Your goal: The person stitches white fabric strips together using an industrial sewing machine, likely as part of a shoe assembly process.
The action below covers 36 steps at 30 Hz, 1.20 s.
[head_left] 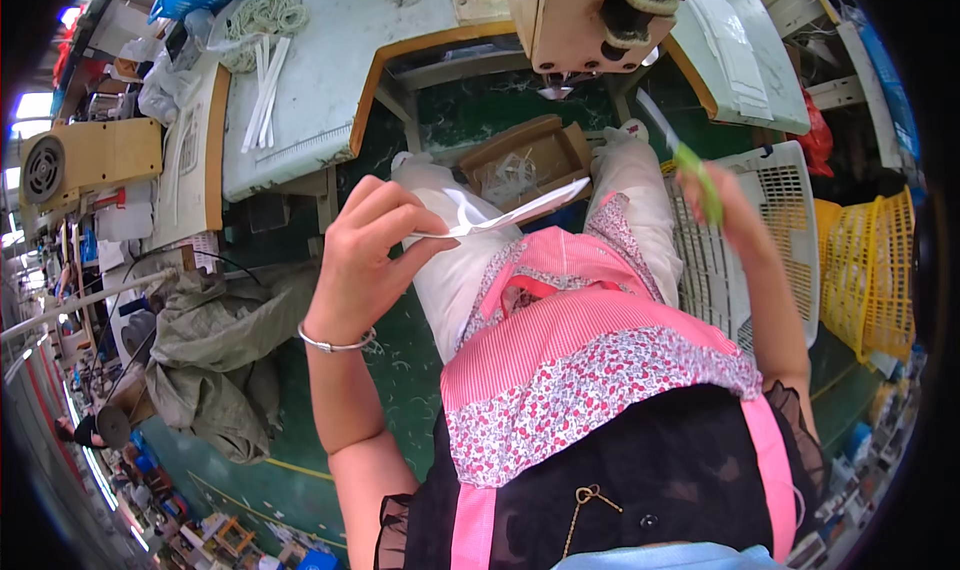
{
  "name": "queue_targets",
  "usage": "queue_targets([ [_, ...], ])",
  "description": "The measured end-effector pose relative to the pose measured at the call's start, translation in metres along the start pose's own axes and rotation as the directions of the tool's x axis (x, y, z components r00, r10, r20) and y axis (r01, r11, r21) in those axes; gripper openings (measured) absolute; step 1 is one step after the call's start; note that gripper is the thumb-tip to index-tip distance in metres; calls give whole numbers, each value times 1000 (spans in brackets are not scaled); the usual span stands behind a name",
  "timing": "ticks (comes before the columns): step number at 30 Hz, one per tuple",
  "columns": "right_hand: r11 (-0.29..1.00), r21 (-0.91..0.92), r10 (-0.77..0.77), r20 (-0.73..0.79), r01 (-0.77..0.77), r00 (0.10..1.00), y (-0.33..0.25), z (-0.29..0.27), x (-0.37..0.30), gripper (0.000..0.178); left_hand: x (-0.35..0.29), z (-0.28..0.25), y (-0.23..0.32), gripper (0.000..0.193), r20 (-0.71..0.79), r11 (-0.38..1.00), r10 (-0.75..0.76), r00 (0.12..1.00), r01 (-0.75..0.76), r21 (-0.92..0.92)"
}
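I have the folded white strip (535, 208) up over the lap, in front of the recessed edge of the bench (330, 80), its left end pinched between thumb and fingertips of my left hand (370, 238). My right hand (737, 202) wraps its fingers round a green-handled cutting tool (689, 162); motion smears it, so it may be a knife or snips. To handle both well, I'd hold the strip flat and taut, and keep the pale blade pointing away from the pinching fingertips. The strip looks thin, smooth and slightly springy. More straight, narrow white strips (265, 95) lie near the bench's left recess corner, with a tangled, stringy pale coil (270, 15) beyond them. Below sits an open brown cardboard box (574, 152); to the right, a slatted white plastic basket (799, 240)
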State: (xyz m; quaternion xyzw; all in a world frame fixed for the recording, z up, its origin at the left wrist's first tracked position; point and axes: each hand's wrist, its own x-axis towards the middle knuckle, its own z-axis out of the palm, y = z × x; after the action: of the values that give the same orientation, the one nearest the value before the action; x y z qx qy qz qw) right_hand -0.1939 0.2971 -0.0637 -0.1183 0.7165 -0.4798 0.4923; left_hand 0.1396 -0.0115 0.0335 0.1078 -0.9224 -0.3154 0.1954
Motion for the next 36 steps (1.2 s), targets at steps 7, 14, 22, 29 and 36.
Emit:
queue_targets([
  [7, 525, -668, -421, 335, 527, 843, -59, 77, -92, 61, 19, 8, 5, 21, 191, 987, 113, 975, -89, -131],
  [14, 299, -654, -376, 588, 695, 716, -88, 89, -71, 54, 23, 11, 14, 21, 170, 985, 125, 978, -101, -140],
  [22, 333, -607, -403, 600, 721, 691, -83, 92, -51, 53, 25, 13, 7, 21, 174, 985, 112, 978, -86, -152],
  [29, 508, -582, -268, 594, 635, 759, -78, 92, -52, 41, 25, 23, 1, 22, 94, 984, 117, 989, -103, -142],
  [36, 602, -497, -320, 566, 625, 759, -60, 92, -53, 35, 19, 30, 5, 23, 43, 988, 125, 991, -120, -99],
])
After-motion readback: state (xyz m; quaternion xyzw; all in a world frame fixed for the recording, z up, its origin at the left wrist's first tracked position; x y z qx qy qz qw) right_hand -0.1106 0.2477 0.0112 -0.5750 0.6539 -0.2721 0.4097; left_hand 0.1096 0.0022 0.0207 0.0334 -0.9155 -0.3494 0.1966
